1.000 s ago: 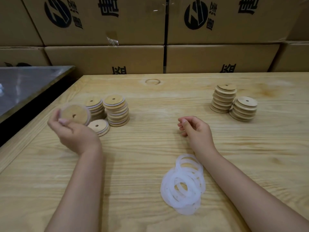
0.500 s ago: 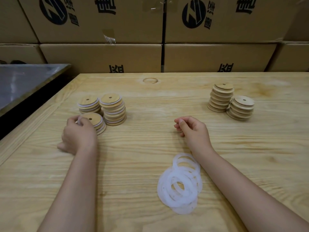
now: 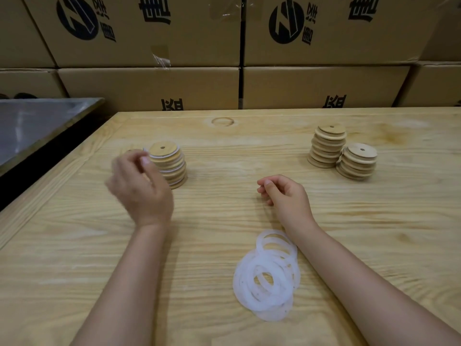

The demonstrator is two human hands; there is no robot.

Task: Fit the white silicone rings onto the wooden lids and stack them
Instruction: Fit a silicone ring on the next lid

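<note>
A pile of white silicone rings (image 3: 269,278) lies on the wooden table (image 3: 219,151) near me, just left of my right forearm. At the left stands a stack of wooden lids with white rings fitted (image 3: 171,166). My left hand (image 3: 139,188) hovers blurred in front of it, fingers loosely bent and holding nothing, and it hides the shorter stacks behind. Two stacks of bare wooden lids (image 3: 326,148) (image 3: 358,162) stand at the far right. My right hand (image 3: 287,196) rests on the table mid-way, fingers loosely curled and empty.
Printed cardboard boxes (image 3: 149,86) form a wall along the table's far edge. A grey metal surface (image 3: 37,123) sits beyond a dark gap at the left.
My left hand set the ringed lid on the short front stack, then let go and lifted back toward me. My right hand stayed in place.
</note>
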